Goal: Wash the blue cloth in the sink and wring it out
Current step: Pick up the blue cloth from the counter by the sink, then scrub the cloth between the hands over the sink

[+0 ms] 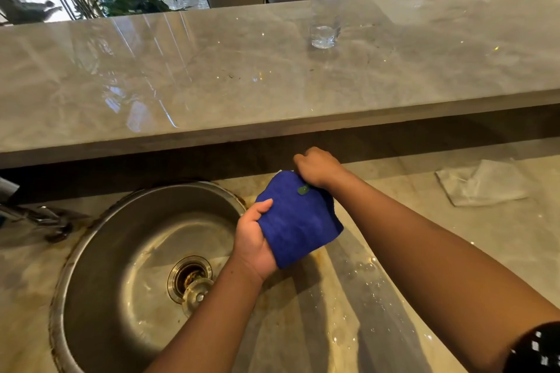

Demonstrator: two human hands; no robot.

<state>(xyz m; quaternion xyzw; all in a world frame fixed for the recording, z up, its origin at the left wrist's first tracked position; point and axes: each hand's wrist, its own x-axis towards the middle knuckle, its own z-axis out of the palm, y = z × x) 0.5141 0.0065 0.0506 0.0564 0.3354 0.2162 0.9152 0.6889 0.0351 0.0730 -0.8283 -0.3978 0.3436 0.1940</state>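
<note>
The blue cloth (298,218), folded and with a small green tag, hangs in the air just right of the round steel sink (100,251), over the wet counter. My left hand (253,239) grips its lower left edge, thumb on top. My right hand (316,168) grips its far upper corner with curled fingers. The sink's drain (189,277) has a clear stopper lying beside it.
A tap (36,215) sits at the sink's left. A raised marble bar top (242,76) runs across behind, with a clear plastic bottle (327,6) on it. A crumpled white tissue (481,183) lies on the lower counter at right. Water drops cover the counter near the sink.
</note>
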